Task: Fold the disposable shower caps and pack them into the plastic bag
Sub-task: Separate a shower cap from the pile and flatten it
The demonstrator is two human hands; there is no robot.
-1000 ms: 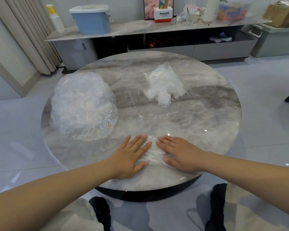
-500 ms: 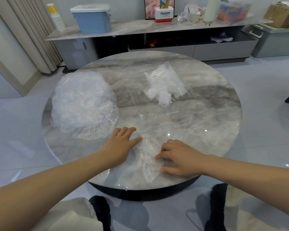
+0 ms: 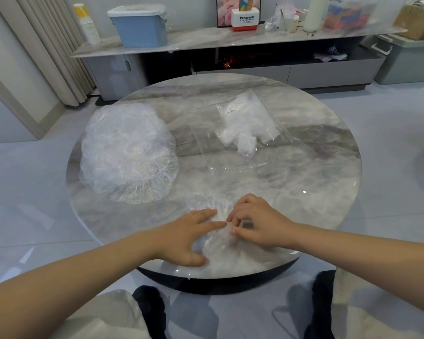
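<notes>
Folding one shower cap (image 3: 218, 231) at near edge of round table (image 3: 328, 192), fold half made by look of it. Plastic bag (image 3: 245, 128) at far side holds several folded caps. Big pile of caps (image 3: 127, 152) at left, untouched, so plenty left. Left hand (image 3: 189, 237) flat, fingers straight, pressing cap down. Right hand (image 3: 257, 222) curled, fingertips pinching cap edge.

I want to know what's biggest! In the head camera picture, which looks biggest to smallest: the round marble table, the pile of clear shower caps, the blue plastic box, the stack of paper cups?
1. Round grey marble table
2. Pile of clear crinkly shower caps
3. Blue plastic box with pale lid, though it stands farther away, so it looks smaller
4. Stack of white paper cups
</notes>
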